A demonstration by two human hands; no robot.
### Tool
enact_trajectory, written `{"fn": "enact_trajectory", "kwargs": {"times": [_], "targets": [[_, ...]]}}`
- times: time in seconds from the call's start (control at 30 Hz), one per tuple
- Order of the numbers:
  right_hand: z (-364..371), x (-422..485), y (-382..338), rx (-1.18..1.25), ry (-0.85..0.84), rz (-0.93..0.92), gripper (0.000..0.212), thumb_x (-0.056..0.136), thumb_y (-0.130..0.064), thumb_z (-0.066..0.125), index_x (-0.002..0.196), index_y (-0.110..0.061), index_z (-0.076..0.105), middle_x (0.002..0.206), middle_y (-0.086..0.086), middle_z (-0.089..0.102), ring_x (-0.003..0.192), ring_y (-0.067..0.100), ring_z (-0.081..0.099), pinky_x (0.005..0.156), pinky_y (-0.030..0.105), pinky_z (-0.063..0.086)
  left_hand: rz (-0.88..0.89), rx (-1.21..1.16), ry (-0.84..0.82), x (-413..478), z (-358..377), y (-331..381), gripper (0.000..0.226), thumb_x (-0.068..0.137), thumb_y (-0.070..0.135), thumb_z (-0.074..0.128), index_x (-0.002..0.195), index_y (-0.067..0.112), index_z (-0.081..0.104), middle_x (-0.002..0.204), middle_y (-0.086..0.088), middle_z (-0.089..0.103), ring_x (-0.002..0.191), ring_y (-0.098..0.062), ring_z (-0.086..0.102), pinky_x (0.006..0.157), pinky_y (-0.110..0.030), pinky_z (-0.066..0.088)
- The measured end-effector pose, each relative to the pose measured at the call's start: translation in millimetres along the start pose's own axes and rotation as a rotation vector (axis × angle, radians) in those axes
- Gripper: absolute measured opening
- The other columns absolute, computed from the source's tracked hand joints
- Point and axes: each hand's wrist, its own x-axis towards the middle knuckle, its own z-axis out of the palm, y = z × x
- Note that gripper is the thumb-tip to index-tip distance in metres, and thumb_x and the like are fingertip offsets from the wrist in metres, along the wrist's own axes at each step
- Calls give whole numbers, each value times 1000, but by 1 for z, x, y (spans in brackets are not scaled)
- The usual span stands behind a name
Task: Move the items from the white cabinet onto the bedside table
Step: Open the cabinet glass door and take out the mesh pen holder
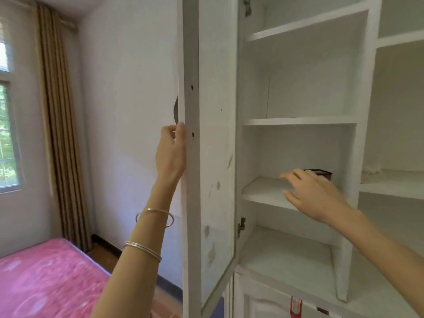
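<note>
Where the single head view looks up at the white cabinet [364,111], the left hand [171,150] is recorded raised on an upright forearm, its fingers curled round the free edge of the open cabinet door [215,134], the thumb laid on the near face, just below a dark curved handle [176,112]. Two thin metal bangles [154,216] are worn on that forearm, one near the wrist and one lower down. The right hand [314,193] is held out into the left column of the cabinet, palm down, fingers straight and spread, nothing gripped. It is poised over a white shelf [261,191], at the rear right of which a small dark box [321,173] is set; the box is largely covered by the hand, and whether it is touched cannot be told. The door is swung outward, edge-on between the two arms, its panel scuffed and stained, with a metal hinge [241,226] seen at its lower inner side. Further white shelves are listed above, below and to the right. A red label [296,306] is noted on the lower cabinet front. At far left a window [6,134], a striped brown curtain [57,111] and a pink-covered bed [46,278] are entered.
</note>
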Motion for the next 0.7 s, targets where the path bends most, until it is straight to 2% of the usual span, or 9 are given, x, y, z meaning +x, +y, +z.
{"fn": "enact_trajectory", "kwargs": {"times": [0.07, 0.17, 0.27, 0.43, 0.53, 0.63, 0.7], "targets": [[5, 7, -15, 24, -5, -34, 44, 94, -38, 37, 137, -26, 35, 131, -1, 47, 118, 21, 47, 90, 36, 43, 80, 200, 6, -8, -4, -4, 43, 92, 44, 45, 124, 16, 42, 112, 7, 56, 97, -17, 55, 80, -35, 42], [10, 13, -32, 60, -4, -62, 44, 95, -37, 38, 137, -24, 35, 132, -1, 48, 118, 20, 47, 89, 35, 42, 111, 322, 27, -4, -11, -10, 35, 90, 28, 51, 123, 19, 42, 109, 10, 57, 94, -18, 61, 74, -33, 41], [10, 14, -43, 65, -10, -62, 44, 96, -36, 38, 138, -24, 34, 133, -1, 47, 120, 20, 46, 87, 34, 41, 123, 345, 55, 0, -14, -15, 31, 89, 28, 54, 118, 19, 45, 115, 6, 61, 91, -19, 62, 73, -33, 41], [15, 10, -44, 36, -11, -40, 44, 94, -36, 40, 136, -22, 35, 131, 3, 48, 119, 24, 47, 89, 37, 42, 152, 333, 62, 0, -10, -19, 34, 92, 25, 51, 123, 17, 42, 120, 3, 59, 87, -16, 57, 72, -31, 36], [20, 4, -37, 36, -23, 0, 45, 93, -33, 41, 136, -20, 37, 129, 4, 49, 117, 25, 47, 94, 41, 43, 168, 258, 29, 0, -10, -22, 39, 90, 19, 51, 127, 14, 40, 126, -3, 53, 94, -21, 57, 75, -32, 38], [24, -5, -28, 34, -11, 60, 44, 93, -32, 42, 135, -21, 38, 130, 2, 49, 118, 24, 45, 94, 39, 43, 334, 360, 138, -13, -8, -19, 48, 83, 9, 54, 129, 7, 41, 130, -14, 45, 107, -31, 51, 78, -29, 36], [25, -11, -20, 25, -23, 105, 44, 93, -33, 41, 135, -22, 38, 131, 1, 48, 121, 23, 44, 92, 37, 42, 487, 502, 222, -26, -3, -14, 44, 80, 6, 55, 124, 4, 48, 128, -17, 47, 108, -35, 46, 82, -33, 37]]}}
